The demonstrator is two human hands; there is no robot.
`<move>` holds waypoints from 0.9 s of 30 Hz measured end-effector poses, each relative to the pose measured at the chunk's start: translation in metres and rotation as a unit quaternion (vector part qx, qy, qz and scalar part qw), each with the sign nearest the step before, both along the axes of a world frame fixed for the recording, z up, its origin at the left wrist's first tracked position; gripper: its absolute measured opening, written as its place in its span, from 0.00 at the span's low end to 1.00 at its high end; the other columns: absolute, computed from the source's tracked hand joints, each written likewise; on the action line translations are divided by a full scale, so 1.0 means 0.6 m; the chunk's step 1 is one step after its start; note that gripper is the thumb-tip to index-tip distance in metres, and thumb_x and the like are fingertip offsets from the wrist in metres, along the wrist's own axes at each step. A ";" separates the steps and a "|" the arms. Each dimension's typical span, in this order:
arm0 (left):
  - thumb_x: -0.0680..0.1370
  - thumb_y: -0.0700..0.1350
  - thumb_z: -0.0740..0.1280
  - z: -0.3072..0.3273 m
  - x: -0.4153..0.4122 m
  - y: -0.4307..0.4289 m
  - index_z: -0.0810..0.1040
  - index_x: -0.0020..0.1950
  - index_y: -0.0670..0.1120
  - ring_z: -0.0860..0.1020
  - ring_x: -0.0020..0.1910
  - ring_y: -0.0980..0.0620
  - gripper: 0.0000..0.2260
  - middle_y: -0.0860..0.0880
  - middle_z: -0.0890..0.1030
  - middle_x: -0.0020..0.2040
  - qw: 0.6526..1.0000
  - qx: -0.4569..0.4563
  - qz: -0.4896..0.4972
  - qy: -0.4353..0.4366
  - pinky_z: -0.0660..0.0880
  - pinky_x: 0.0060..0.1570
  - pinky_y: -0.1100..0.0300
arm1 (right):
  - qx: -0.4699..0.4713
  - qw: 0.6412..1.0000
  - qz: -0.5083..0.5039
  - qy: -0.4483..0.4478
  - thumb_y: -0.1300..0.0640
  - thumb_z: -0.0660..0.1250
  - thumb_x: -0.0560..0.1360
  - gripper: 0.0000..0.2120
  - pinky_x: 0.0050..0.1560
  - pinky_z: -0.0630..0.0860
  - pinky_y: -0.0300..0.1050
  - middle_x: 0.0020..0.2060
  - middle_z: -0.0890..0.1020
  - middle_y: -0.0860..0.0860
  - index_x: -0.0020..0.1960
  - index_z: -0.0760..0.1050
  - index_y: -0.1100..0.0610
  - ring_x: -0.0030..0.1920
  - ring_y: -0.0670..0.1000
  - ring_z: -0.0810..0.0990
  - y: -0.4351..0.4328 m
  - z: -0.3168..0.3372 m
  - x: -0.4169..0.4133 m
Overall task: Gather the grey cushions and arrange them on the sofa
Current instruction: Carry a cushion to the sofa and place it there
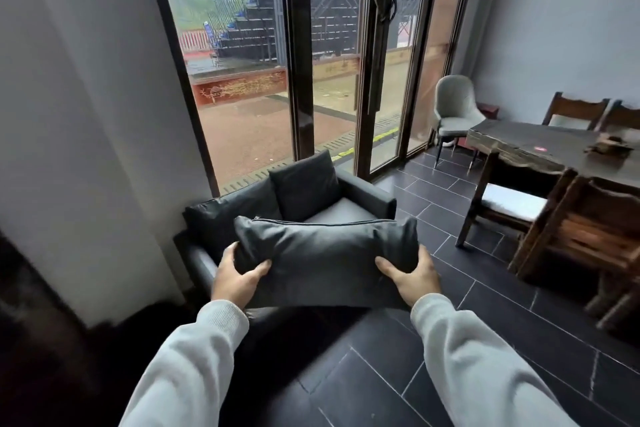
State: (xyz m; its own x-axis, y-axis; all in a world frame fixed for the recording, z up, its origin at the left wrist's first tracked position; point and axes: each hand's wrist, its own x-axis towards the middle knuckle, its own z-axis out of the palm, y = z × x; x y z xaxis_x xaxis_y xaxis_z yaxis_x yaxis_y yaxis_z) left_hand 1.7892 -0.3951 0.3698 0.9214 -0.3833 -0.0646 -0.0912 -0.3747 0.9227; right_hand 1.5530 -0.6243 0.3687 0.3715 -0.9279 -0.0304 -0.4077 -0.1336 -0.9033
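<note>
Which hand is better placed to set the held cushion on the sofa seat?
Neither alone. The left hand and right hand each grip one end of the grey cushion. The left is nearer the sofa, so it probably should lead.

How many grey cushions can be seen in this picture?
2: one cushion held between left hand and right hand; another upright cushion on the sofa. Others may be hidden.

head view | from the wearer's head | faced forward and down | near both hands (239, 279), sofa (363, 194) beyond
</note>
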 end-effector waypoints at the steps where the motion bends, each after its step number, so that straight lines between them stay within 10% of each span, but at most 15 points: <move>1: 0.71 0.54 0.81 0.002 0.011 -0.036 0.70 0.78 0.53 0.74 0.72 0.47 0.38 0.47 0.79 0.70 1.000 -0.001 -0.003 0.000 0.68 0.66 0.58 | 0.002 1.000 -0.003 0.000 0.43 0.83 0.68 0.37 0.67 0.74 0.51 0.63 0.83 0.53 0.71 0.73 0.53 0.64 0.59 0.81 -0.034 0.002 0.007; 27: 0.61 0.54 0.84 -0.037 0.474 -0.636 0.74 0.74 0.46 0.81 0.61 0.45 0.43 0.45 0.82 0.64 0.989 0.005 -0.133 0.058 0.76 0.66 0.48 | 0.053 0.992 -0.114 -0.009 0.39 0.85 0.62 0.45 0.60 0.69 0.46 0.63 0.78 0.48 0.72 0.69 0.51 0.66 0.55 0.76 -0.548 -0.053 0.363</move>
